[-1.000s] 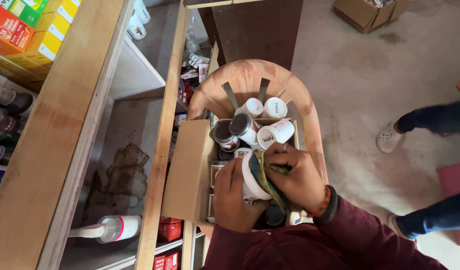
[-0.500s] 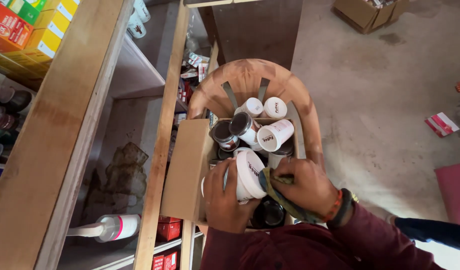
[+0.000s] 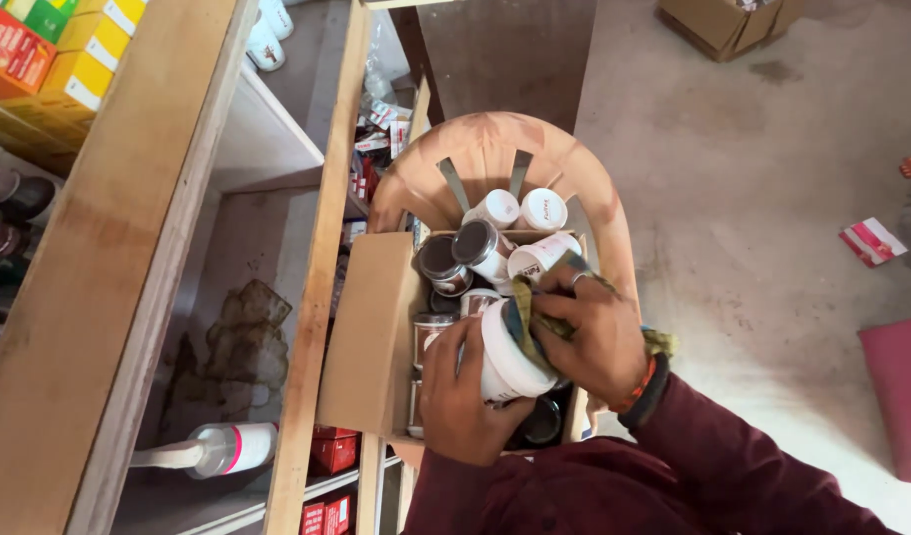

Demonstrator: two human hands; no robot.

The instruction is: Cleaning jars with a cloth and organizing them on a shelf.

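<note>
Cloth (image 3: pixel 523 309) slid up (jar (image 3: pixel 505 355) between both hands' fingers (image 3: pixel 453 349)).

The one head camera looks steeply down, close above a cardboard box (image 3: pixel 371 337) on a chair (image 3: pixel 495 149).

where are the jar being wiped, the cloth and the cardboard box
jar (image 3: pixel 510 362), head view, on its white lid
cloth (image 3: pixel 520 309), head view, on the fold against the lid
box (image 3: pixel 371 332), head view, on its open left flap
</note>
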